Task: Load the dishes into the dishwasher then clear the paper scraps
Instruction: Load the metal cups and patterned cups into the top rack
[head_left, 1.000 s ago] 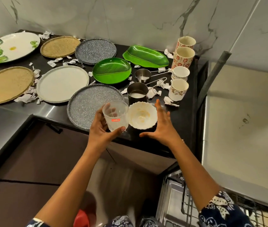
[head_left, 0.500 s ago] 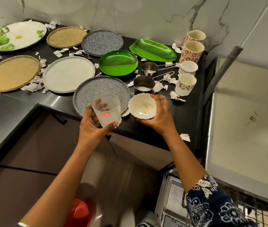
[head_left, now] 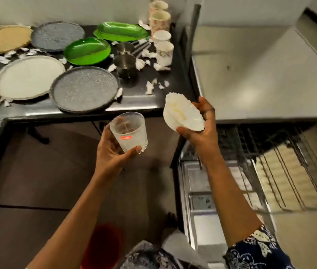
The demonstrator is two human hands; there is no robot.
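Note:
My left hand [head_left: 113, 152] grips a frosted glass tumbler [head_left: 128, 133] with a red label, upright, in front of the counter edge. My right hand [head_left: 202, 129] holds a small white scalloped bowl [head_left: 181, 113], tilted on its side, above the open dishwasher's wire rack [head_left: 281, 164] and lowered door [head_left: 202, 200]. On the dark counter [head_left: 138, 98] lie two grey speckled plates [head_left: 84, 89], a white plate [head_left: 27, 76], two green leaf-shaped dishes [head_left: 87, 50], steel cups [head_left: 125, 65], patterned mugs [head_left: 163, 49] and torn paper scraps [head_left: 150, 87].
A woven tan plate [head_left: 4, 38] sits at the back left. Dark cabinet fronts [head_left: 37, 171] run below the counter. A red object [head_left: 103, 245] stands on the floor near my legs. A pale wall panel [head_left: 250, 74] rises right of the counter.
Both hands have come away from the counter, rightward and down toward the dishwasher. My right hand has lifted the white bowl off the counter and tilted it. The view has swung right.

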